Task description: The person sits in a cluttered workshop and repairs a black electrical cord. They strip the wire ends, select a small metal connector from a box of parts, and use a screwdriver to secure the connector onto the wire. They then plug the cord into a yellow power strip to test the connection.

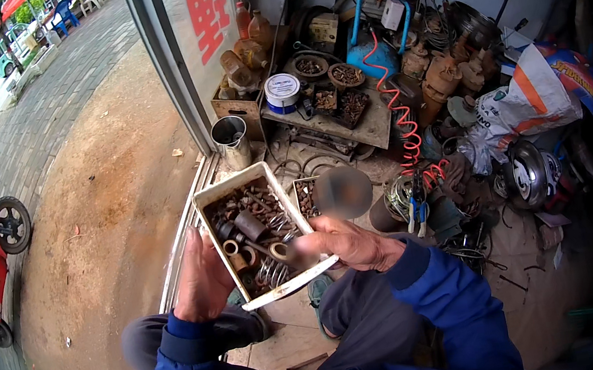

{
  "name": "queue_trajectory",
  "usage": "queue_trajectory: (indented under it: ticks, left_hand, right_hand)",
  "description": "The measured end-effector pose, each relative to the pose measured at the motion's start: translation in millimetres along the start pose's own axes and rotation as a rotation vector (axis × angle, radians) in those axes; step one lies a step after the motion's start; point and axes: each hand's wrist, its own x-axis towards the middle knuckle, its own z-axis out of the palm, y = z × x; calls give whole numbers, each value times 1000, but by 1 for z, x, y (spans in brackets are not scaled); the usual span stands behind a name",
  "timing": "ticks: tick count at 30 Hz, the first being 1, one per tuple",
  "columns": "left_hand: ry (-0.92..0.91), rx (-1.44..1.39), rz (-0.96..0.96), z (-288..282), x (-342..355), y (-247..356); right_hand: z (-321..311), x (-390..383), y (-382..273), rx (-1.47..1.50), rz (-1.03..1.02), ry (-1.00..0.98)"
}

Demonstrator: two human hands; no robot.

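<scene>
A white rectangular plastic tray [283,292] is held up, tilted, above my lap. Inside it lie rusty bolts, a dark cylindrical sleeve [251,225], ring-shaped bushings [239,261] and coil springs [273,273]. My left hand [202,277] holds the tray's left side, its fingers partly hidden behind the wall. On the right side, my right hand [350,245] grips the tray with the thumb reaching over the rim; its other fingers are hidden underneath. A blurred patch covers part of the contents near that thumb.
Beyond the tray stand a metal bucket [231,141] and a low bench [373,125] with a white-and-blue tub [282,92] and bowls of small parts. A red coiled hose [403,120] hangs from a blue tank [373,58]. Sacks [533,98] and scrap crowd the right; a doorway frame [169,57] borders the left.
</scene>
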Motion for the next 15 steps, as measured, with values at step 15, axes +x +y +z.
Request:
queue_trajectory:
  ticks: [15]
  left_hand:
    - [342, 404, 173, -86, 16, 58]
  right_hand:
    - [-326, 28, 93, -97, 147, 990]
